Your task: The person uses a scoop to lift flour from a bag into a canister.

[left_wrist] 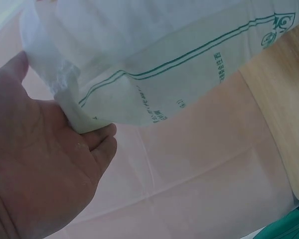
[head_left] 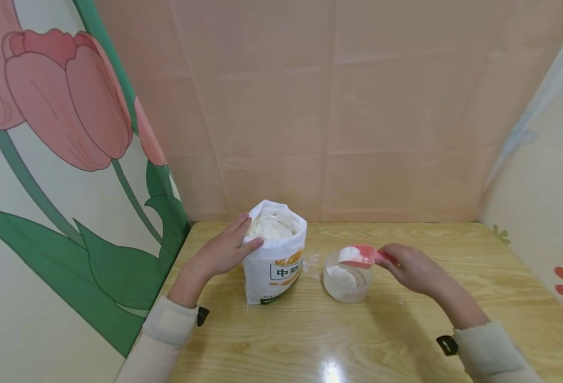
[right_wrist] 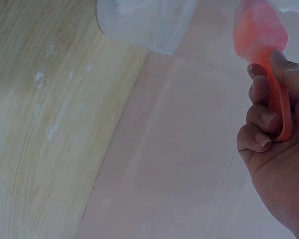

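Note:
A white bag of flour (head_left: 274,266) stands upright on the table, its top open and white flour showing inside. My left hand (head_left: 226,247) holds the bag's left side near the rim, thumb toward the front; in the left wrist view the fingertips (left_wrist: 107,142) bend behind the bag's edge (left_wrist: 94,112). My right hand (head_left: 413,266) grips the handle of a pinkish-red scoop (head_left: 365,256), fingers wrapped round it in the right wrist view. A heap of flour lies in the scoop, which is held over a clear round tub (head_left: 346,294). Some flour sits inside the tub.
Flour specks (right_wrist: 39,77) dust the wooden table (head_left: 272,340) around the tub. A pinkish-tan sheet (head_left: 334,117) rises behind the table's far edge. Printed flower panels (head_left: 71,101) stand at the left and right.

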`<state>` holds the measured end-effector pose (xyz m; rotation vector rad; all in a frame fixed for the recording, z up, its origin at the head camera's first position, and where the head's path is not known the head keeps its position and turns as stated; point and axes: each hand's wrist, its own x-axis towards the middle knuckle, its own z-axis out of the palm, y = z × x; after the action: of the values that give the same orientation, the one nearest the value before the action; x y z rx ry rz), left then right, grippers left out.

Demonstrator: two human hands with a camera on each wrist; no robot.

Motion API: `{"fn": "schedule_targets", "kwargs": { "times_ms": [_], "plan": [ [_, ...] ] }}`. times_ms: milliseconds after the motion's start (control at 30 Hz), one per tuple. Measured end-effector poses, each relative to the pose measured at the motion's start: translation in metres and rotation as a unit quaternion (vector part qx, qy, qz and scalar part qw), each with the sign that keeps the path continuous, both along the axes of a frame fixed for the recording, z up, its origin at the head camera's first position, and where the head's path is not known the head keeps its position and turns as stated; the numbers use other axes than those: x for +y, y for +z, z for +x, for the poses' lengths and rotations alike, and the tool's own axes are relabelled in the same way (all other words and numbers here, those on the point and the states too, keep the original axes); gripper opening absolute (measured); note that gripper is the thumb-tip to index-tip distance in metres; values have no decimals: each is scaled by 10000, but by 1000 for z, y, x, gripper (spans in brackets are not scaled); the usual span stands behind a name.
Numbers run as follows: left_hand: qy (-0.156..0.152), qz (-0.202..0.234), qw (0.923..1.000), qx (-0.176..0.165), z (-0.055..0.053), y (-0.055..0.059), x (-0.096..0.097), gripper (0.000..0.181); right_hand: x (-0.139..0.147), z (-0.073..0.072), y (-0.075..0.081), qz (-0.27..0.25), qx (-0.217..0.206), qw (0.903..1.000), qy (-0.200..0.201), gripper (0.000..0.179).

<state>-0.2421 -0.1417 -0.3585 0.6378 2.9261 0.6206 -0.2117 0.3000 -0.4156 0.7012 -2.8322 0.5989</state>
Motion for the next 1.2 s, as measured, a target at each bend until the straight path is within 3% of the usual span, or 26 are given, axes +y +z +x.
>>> {"fn": "schedule_targets", "kwargs": {
  "times_ms": [133, 367, 533, 700, 833, 1033, 1200],
  "plan": [
    [11, 16, 10000, -11, 0, -1, 0, 99, 1, 0, -6, 96, -101, 9999, 11, 19],
    [-21, 9, 10000, 16, 1, -2, 0, 97, 3, -4, -13, 342, 199, 9989, 255, 11],
    [-31, 32, 10000, 0, 1, -1, 0, 96, 3, -8, -10, 602, 282, 9961, 578, 7],
    [-13, -32, 10000, 4, 0, -2, -1, 98, 0, -16, -3, 1072, 108, 9910, 790, 7],
    [-27, -15, 10000, 6, 0, -1, -1, 99, -6, -22, 6, 1571, 0, 9837, 880, 14],
    [-82, 49, 10000, 28, -1, 1, -3, 97, -19, -23, 25, 2400, 224, 9648, 1053, 22],
    [-91, 41, 9999, 53, -2, -1, -5, 100, -29, -22, 41, 3000, -99, 9480, 1055, 21]
  ]
}}
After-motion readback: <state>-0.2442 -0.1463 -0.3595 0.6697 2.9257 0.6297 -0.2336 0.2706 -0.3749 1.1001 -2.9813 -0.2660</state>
